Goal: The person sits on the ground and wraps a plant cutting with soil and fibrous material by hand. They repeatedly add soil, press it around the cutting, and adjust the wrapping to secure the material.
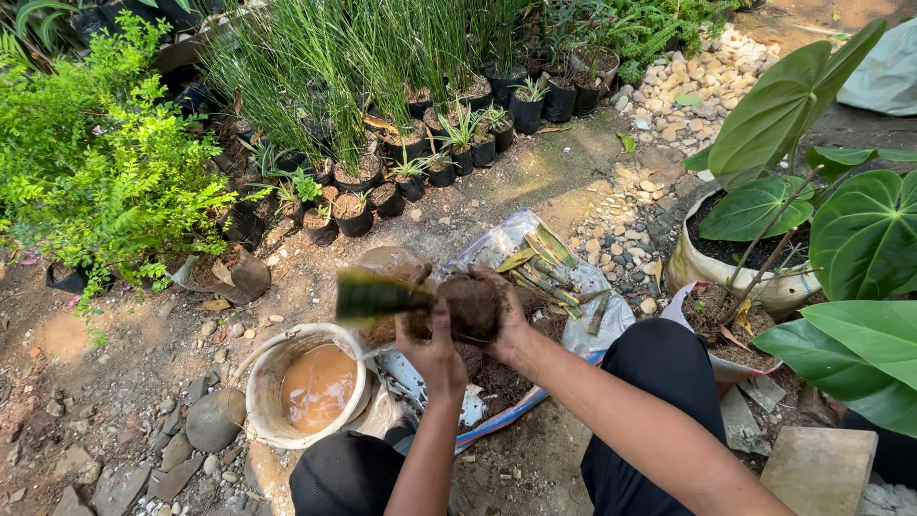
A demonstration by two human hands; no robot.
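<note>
Squatting over a plastic sheet (497,250), you hold one dark, crumbly soil ball (470,304) between two hands: your left hand (432,346) closes around its near side from below, and your right hand (506,320) cups its far side, fingers curled tight against the dirt. One flat, banded green leaf (374,295) juts out to the left from the ball, blurred. The ball sits in the air above the sheet, just right of one round white bucket (260,387) with smooth walls and muddy brown water inside. On the sheet lies a loose bunch of leaf cuttings (546,268), long, stiff and striped; you cannot count them exactly. Beyond, a row of small black pots (355,218) holds seedlings, too many and too overlapped to number. To your right one pale sack pot (690,269) carries broad, heart-shaped leaves beside rounded pebbles (680,97)
</note>
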